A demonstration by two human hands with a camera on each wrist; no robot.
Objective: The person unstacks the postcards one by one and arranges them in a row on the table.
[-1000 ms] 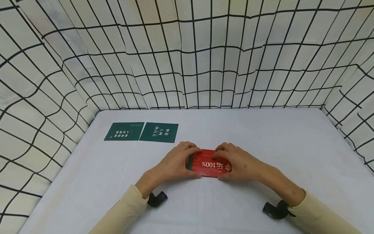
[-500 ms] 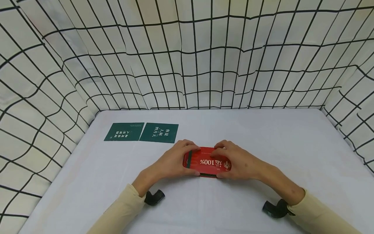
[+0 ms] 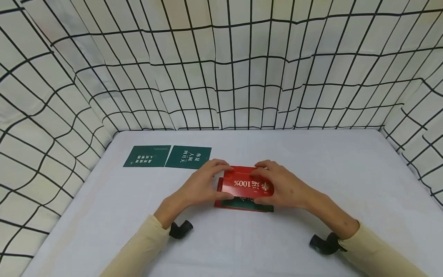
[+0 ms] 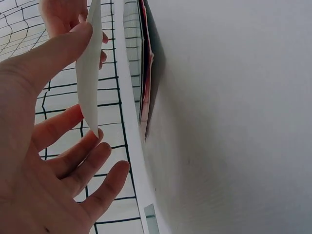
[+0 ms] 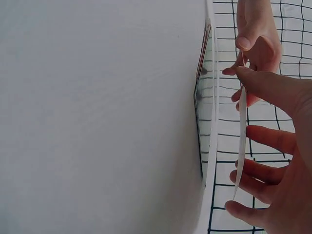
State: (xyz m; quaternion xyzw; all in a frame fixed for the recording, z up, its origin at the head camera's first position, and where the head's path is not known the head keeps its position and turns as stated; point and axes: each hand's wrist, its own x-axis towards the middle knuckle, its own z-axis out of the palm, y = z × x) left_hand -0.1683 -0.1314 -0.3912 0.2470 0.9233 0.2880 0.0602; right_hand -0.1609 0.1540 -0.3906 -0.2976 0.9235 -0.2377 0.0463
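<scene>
A red card (image 3: pixel 243 182) with white Chinese characters and "100%", upside down to me, is held between both hands. At its left end, my left hand (image 3: pixel 202 186) pinches it with the thumb at the near edge and fingers at the far edge. My right hand (image 3: pixel 287 188) grips the right end likewise, one finger lying over the face. Beneath lies a small pile of cards, with a dark green card (image 3: pixel 242 203) showing on top and a red edge under it. Seen edge-on in the left wrist view, the held card (image 4: pixel 89 73) is raised off the pile (image 4: pixel 147 73).
Two dark green cards with white characters, a left one (image 3: pixel 147 156) and a right one (image 3: pixel 188 156), lie side by side at the back left. A white cloth (image 3: pixel 328 161) covers the table. White walls with a black grid (image 3: pixel 249 69) enclose the back and sides.
Both hands have lifted the red card off the pile and moved it slightly away from me. The green card beneath has come into sight. The two back cards have stayed put.
</scene>
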